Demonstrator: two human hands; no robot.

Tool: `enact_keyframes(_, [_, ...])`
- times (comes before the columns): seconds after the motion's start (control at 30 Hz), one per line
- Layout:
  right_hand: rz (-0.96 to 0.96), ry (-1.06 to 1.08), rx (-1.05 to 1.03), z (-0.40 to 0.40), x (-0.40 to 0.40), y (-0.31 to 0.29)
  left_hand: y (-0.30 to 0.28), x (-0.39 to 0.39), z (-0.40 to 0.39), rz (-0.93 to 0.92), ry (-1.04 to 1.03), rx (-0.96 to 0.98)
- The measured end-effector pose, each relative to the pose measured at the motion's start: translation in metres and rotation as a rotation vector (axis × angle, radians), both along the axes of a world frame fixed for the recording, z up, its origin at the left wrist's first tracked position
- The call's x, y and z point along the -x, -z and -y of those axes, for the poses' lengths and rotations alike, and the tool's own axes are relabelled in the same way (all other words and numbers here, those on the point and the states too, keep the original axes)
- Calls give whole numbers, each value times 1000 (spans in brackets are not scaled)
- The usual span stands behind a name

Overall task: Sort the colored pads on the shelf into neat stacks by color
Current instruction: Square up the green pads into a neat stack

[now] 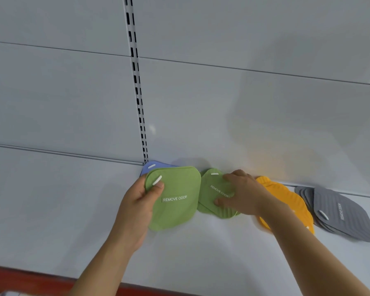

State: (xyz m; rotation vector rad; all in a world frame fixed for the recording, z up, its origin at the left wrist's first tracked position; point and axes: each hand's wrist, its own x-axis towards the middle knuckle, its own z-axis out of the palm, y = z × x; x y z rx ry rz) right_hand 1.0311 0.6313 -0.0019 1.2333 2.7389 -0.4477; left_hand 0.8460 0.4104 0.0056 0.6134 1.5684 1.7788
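Head view: your left hand [137, 201] pinches a smooth green rounded-square pad [175, 208]; your right hand [244, 193] presses spread fingers on a ribbed, probably silicone, green pad stack [214, 189].

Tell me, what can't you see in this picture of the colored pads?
- Blue pad: head view, mostly hidden under the green pad held by the left hand.
- Yellow pads: partly covered by the right arm, so their count is unclear.
- Second green pile: the right hand covers part of it.
- Gray stack: edges too fine to count.
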Motion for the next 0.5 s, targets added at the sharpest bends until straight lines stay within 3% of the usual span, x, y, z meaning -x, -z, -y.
enact_keyframes(0.23, [-49,-76,3,-1,11,2,-1,-7,-6,36,31,2])
enact_keyframes(0.5, [-336,18,-43,-5,15,12,-5,-10,-4,119,3,3])
